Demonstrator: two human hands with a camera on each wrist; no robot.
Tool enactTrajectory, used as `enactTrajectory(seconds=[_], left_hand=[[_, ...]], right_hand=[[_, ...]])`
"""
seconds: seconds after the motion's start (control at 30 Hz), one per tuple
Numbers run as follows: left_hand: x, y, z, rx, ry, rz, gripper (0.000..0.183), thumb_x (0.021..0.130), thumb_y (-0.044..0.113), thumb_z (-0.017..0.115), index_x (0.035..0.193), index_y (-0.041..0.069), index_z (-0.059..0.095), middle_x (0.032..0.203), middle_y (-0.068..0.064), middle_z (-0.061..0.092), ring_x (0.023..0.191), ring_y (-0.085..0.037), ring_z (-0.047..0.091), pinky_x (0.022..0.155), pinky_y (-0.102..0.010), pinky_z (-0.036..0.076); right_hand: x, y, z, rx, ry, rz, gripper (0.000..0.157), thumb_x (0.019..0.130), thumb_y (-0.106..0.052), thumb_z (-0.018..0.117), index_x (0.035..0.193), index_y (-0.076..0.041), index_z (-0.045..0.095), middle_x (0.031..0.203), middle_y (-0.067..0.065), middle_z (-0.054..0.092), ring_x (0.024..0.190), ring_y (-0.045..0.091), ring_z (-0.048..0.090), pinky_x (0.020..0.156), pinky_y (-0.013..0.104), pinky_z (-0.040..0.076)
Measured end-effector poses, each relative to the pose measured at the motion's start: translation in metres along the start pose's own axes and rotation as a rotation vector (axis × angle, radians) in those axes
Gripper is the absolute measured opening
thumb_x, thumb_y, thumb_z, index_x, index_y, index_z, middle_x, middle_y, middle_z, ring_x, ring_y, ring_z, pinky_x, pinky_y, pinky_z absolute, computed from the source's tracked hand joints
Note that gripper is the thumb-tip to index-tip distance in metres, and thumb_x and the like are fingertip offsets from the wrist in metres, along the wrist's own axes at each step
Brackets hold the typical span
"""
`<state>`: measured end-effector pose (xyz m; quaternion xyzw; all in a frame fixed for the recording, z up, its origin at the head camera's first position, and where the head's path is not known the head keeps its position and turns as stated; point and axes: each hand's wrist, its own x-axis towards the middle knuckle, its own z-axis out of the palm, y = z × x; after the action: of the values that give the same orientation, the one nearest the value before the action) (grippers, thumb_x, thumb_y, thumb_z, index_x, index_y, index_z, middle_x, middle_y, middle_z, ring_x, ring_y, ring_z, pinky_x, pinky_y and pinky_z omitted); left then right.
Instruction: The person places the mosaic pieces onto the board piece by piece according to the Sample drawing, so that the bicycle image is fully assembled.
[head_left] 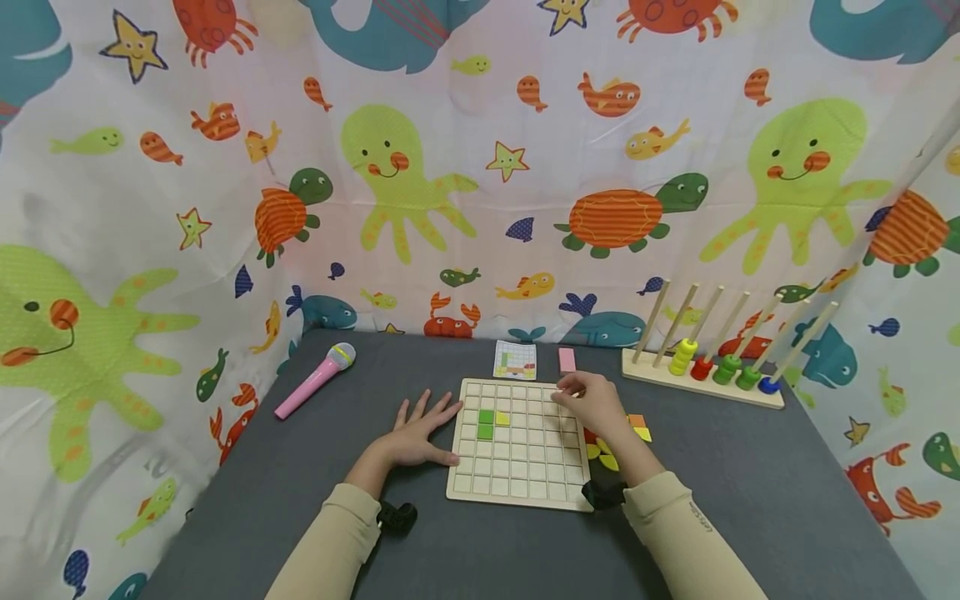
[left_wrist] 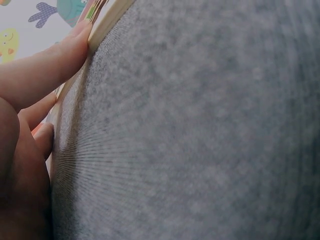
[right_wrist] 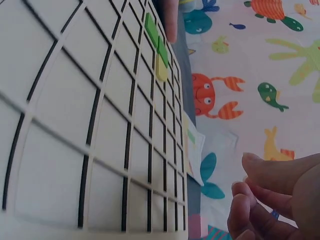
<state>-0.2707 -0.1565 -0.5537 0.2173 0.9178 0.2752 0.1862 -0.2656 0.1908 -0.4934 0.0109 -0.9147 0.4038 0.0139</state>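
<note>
A pale wooden grid board [head_left: 517, 479] lies on the grey table. Two green tiles [head_left: 486, 423] and one yellow tile [head_left: 502, 418] sit in its cells at the upper left. My left hand [head_left: 412, 437] rests at the board's left side with fingers spread, thumb and fingertips touching the edge; the left wrist view shows the thumb [left_wrist: 55, 62] against the rim. Over the board's upper right part is my right hand [head_left: 596, 404], fingers bent. In the right wrist view its thumb [right_wrist: 272, 172] and fingertips come close together. No object shows between them, though part of that spot is hidden.
Orange and yellow pieces [head_left: 603, 454] lie right of the board, partly behind the right forearm. Behind the board are a patterned card [head_left: 515, 360] and a pink block [head_left: 566, 360]. A pink toy microphone [head_left: 315, 382] lies left; a peg stand with colored rings [head_left: 705, 387] stands right.
</note>
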Motion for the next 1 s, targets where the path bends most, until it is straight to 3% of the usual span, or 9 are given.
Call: enactTrajectory(seconds=[0.27, 0.73, 1.0], left_hand=[[0.0, -0.002, 0.001, 0.008, 0.01, -0.009, 0.103, 0.078, 0.063, 0.077, 0.161, 0.039, 0.022, 0.171, 0.007, 0.007, 0.156, -0.03, -0.018, 0.118, -0.062, -0.02], [0.002, -0.003, 0.0, 0.014, 0.004, 0.007, 0.106, 0.077, 0.065, 0.077, 0.162, 0.034, 0.021, 0.171, 0.003, 0.008, 0.156, -0.032, -0.017, 0.118, -0.062, -0.02], [0.001, -0.001, 0.001, 0.006, 0.0, 0.001, 0.104, 0.078, 0.064, 0.076, 0.162, 0.038, 0.021, 0.171, 0.005, 0.006, 0.156, -0.03, -0.019, 0.117, -0.062, -0.021]], right_hand=[[0.003, 0.019, -0.009, -0.024, 0.014, 0.016, 0.025, 0.091, -0.024, 0.076, 0.109, -0.006, 0.073, 0.099, 0.011, 0.072, 0.09, 0.026, 0.065, 0.078, 0.038, 0.059], [0.008, 0.066, -0.027, -0.045, -0.001, 0.106, 0.033, 0.093, -0.028, 0.074, 0.116, -0.005, 0.07, 0.11, 0.015, 0.07, 0.096, 0.028, 0.065, 0.075, 0.037, 0.058], [0.007, 0.077, -0.033, -0.116, -0.052, 0.165, 0.038, 0.092, -0.027, 0.074, 0.12, -0.002, 0.069, 0.12, 0.022, 0.068, 0.106, 0.035, 0.063, 0.09, 0.051, 0.055]])
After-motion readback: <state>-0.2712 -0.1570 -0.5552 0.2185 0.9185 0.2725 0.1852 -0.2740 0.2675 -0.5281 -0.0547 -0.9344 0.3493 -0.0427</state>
